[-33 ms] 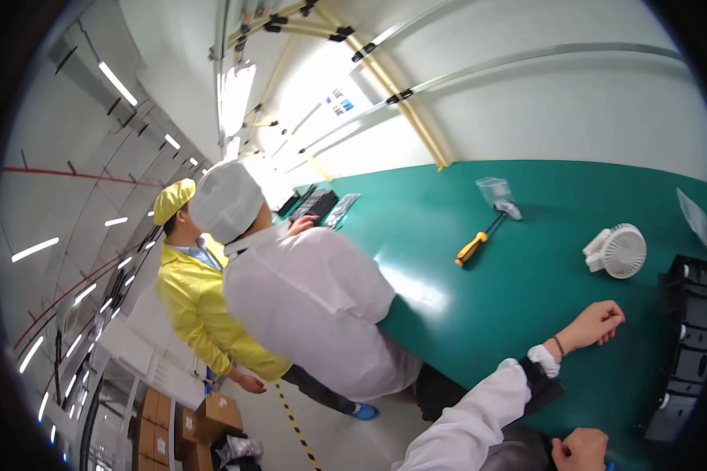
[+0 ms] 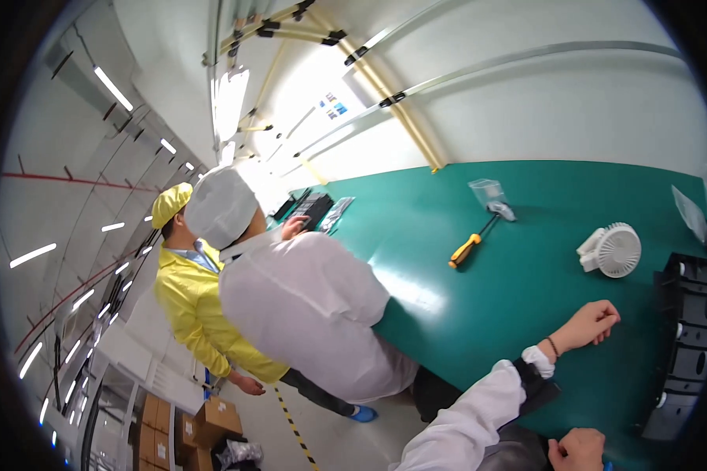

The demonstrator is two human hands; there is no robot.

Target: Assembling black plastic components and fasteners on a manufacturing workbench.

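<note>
My left hand (image 2: 587, 325) rests on the green tabletop with its fingers curled in, and nothing shows in it. A dark bracelet circles that wrist above a white sleeve. Beyond the hand stands a small white handheld fan (image 2: 617, 250). To its right lies a black plastic housing (image 2: 687, 345) with several bays in a row. At the lower edge my right hand (image 2: 580, 450) is closed near the table's front edge, partly cut off by the picture. Farther left, a screwdriver (image 2: 467, 250) with an orange and black handle touches a clear plastic bag (image 2: 489, 191).
A co-worker in a white coat and cap (image 2: 306, 306) sits close on my left, with black parts (image 2: 313, 209) before them. Behind stands a person in yellow (image 2: 192, 290). Cardboard boxes (image 2: 216, 420) are stacked at lower left. Another clear bag (image 2: 690, 214) lies at far right.
The whole view has shifted very slightly. Both hands and the things on the table keep their places relative to each other.
</note>
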